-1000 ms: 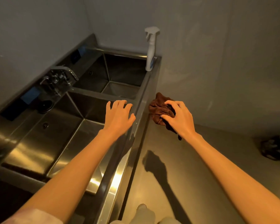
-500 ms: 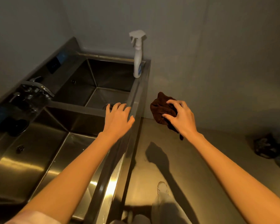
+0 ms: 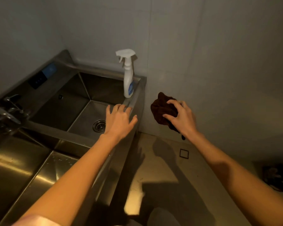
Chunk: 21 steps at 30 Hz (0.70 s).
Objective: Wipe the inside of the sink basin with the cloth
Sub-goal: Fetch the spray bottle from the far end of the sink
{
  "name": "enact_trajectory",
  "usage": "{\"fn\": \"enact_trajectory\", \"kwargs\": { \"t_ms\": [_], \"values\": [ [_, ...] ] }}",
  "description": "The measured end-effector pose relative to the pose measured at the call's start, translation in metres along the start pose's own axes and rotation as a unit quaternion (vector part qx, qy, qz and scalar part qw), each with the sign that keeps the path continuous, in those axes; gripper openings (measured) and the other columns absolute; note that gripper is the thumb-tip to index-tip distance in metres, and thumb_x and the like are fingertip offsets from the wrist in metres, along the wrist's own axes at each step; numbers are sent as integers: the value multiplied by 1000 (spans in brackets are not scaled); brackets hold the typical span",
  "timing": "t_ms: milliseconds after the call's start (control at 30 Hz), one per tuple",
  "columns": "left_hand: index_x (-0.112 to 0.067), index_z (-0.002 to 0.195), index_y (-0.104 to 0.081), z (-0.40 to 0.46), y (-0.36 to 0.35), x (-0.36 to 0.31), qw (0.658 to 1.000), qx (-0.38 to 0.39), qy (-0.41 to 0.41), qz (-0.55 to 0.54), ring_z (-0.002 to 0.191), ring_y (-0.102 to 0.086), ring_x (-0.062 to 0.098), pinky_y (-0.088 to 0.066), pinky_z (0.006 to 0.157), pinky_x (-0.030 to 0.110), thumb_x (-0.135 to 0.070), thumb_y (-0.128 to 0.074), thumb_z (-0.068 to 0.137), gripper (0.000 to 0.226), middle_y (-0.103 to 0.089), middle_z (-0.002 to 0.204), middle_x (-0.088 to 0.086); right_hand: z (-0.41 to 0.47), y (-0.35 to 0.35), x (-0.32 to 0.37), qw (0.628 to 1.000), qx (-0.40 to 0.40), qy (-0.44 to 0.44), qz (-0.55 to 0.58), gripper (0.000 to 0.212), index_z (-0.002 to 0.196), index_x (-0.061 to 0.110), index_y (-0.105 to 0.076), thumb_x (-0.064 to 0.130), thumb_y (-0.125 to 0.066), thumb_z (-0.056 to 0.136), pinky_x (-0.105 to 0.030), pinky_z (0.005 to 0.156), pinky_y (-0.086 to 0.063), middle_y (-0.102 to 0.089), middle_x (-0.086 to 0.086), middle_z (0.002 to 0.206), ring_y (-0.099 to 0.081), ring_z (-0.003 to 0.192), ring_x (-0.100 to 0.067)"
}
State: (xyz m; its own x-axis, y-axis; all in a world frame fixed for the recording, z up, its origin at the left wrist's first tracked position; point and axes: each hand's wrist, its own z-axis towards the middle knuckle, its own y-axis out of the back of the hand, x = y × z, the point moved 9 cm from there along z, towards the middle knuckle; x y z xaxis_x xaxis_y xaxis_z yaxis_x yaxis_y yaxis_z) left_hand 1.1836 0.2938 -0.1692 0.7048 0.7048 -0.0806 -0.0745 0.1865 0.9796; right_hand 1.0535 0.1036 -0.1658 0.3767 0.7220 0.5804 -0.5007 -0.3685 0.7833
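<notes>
Two hands out, no wiping begun. Right hand (image 3: 180,119) clutches a bunched dark brown cloth (image 3: 162,110), fingers curled over it, a tail of fabric hanging below the wrist. Cloth sits outside the sink, right of the front rim, over the floor. Left hand (image 3: 119,121) has fingers spread and relaxed, holding nothing; fingertips reach just to the steel rim (image 3: 134,101) of the far basin (image 3: 88,115). I cannot tell whether they touch it. Drain strainer (image 3: 99,125) lies just left of that hand. White spray bottle (image 3: 128,79) stands upright on the rim beyond the left fingertips. Faucet (image 3: 8,111) is well left, blurred.

Step, as judged: approach, cloth not yet in the basin. Next move calls for carrying the cloth left over the rim, down to the basin floor, clear of the bottle.
</notes>
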Motion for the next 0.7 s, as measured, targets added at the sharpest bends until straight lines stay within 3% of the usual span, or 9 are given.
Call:
{"fn": "enact_trajectory", "kwargs": {
  "t_ms": [233, 600, 700],
  "values": [
    [-22, 131, -52, 34, -19, -1, 1000, 13, 21, -3, 132, -41, 25, -19, 113, 54, -50, -40, 95, 48, -53, 136, 7, 43, -13, -16, 1000, 22, 9, 2, 48, 125, 30, -57, 35, -74, 80, -41, 90, -51, -52, -4, 123, -54, 115, -26],
    [-22, 130, -52, 94, -53, 34, 998, 27, 54, -6, 131, -41, 23, -20, 113, 53, -50, -40, 95, 47, -52, 136, 5, 121, -51, -25, 999, 33, 13, 10, 49, 124, 33, -56, 37, -75, 79, -30, 88, -46, -52, -1, 119, -54, 112, -22],
    [-20, 126, -56, 118, -54, 48, 998, 12, 67, -7, 127, -44, 24, -22, 111, 53, -49, -40, 94, 46, -55, 132, 6, 152, -59, -18, 999, 30, 22, 5, 51, 125, 31, -56, 36, -75, 78, -35, 91, -50, -53, -2, 119, -55, 111, -23]
  ]
}}
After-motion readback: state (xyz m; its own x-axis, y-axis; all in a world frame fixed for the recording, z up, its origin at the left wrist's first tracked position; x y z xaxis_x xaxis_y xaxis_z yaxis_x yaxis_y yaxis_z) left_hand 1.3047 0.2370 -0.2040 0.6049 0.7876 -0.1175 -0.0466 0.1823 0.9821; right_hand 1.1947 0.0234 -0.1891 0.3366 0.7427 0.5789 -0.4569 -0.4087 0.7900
